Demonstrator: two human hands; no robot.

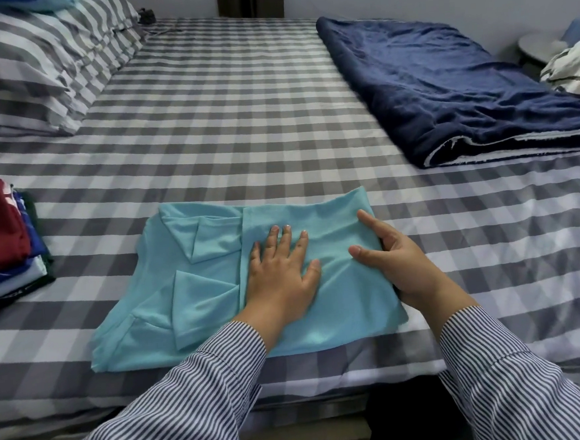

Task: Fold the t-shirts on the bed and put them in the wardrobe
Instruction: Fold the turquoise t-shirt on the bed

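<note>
Head view: one light-blue t-shirt (197,288) lies partly folded on the gingham bed sheet (240,120), close to the bed's near edge at about 6 o'clock. Its two sleeves are turned in as triangular flaps on its left half, and its right half is doubled over, the fold's hem running as a straight line down the middle.

The left hand (280,272) lies flat on the doubled part just right of that hem, fingers straight and spread, pressing the cloth and gripping nothing. The right hand (392,259) is at the shirt's right edge, at about 3 o'clock of the left hand: thumb and forefinger rest on top and the other fingers curl under the edge, so it holds the fold's border. Both forearms wear striped sleeves.

One stack of folded shirts (5,246) sits at 9 o'clock near the left border of the view, a dark red one on top with blue and white layers beneath; how many it holds cannot be counted. It lies well apart from the light-blue shirt, with bare sheet between them.

One folded navy blanket (443,82) runs along the bed's right side at 2 o'clock. Stacked gingham pillows (30,66) fill 10 to 11 o'clock. The widest open stretch of sheet lies at 12 o'clock, between pillows and blanket.
</note>
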